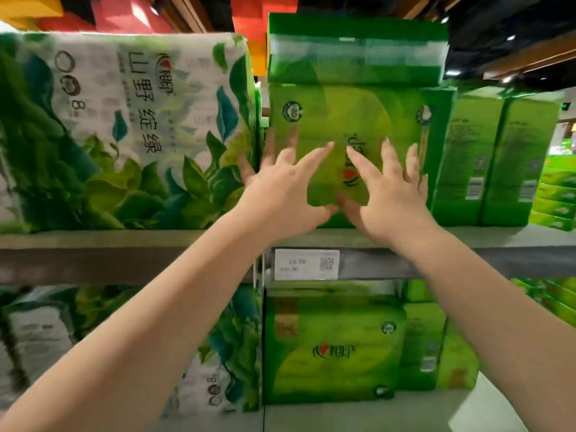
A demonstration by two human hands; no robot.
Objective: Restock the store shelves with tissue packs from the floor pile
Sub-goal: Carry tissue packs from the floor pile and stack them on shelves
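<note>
Head view has both hands up at the shelf, spread flat with straight fingers against the front face of a green tissue pack (358,145) that stands on the upper shelf board (124,241). Neither hand grips anything: the left hand (280,188) presses the pack's lower left part and the right hand (389,194) its lower right, thumbs nearly meeting between them at the pack's bottom edge. Above the fingertips a second green pack (355,48) lies stacked on top of the pressed one. Just left of the left hand, a large leaf-printed roll pack (124,129) stands touching or almost touching the green pack; right of the right hand, more green packs (498,157) stand side by side further back along the same board. Below the wrists a price tag (307,264) hangs on the shelf edge, and under that a lower shelf holds further green packs (336,347). The floor pile is not in view. By my reading, the step in hand is seating a pack: pushing it back so its face lines up with its neighbours. The next move probably calls for an even push from both palms, so the pack slides straight without twisting and the stacked pack above does not tip, then turning down to the pile for another.
</note>
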